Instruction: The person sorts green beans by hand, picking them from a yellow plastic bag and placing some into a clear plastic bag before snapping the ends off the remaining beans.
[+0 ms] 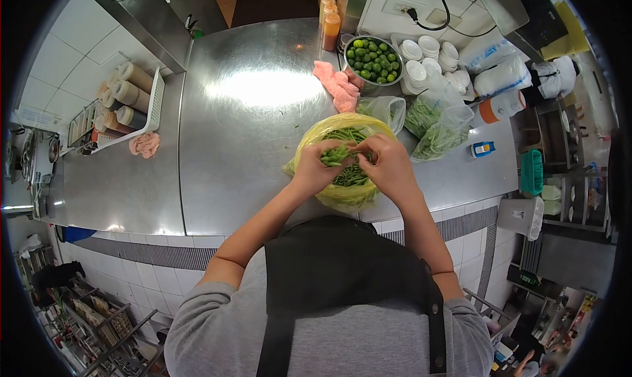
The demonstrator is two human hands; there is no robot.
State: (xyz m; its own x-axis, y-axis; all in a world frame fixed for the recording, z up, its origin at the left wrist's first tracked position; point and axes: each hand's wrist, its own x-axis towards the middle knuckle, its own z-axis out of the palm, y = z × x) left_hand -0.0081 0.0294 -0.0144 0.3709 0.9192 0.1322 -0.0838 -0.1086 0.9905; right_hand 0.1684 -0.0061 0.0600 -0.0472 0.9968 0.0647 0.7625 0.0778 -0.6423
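A container lined with a yellow plastic bag (349,196) stands near the counter's front edge, with cut green beans (352,175) inside. Over its left part, my left hand (317,166) is closed around a small bunch of green beans (336,156). My right hand (387,165) is over the right part, fingers pinched together close to the left fingertips; what lies between them is too small to make out. Right of the bowl, clear plastic bags (440,124) hold more green vegetables. A pink cloth (337,86) lies just behind the yellow bag.
Behind on the steel counter (237,147) are a metal bowl of limes (374,60), sauce bottles (330,31) and stacked white cups (415,74). A white basket of bottles (157,104) and another pink cloth (144,145) are at the left. A blue-and-white packet (482,149) lies right.
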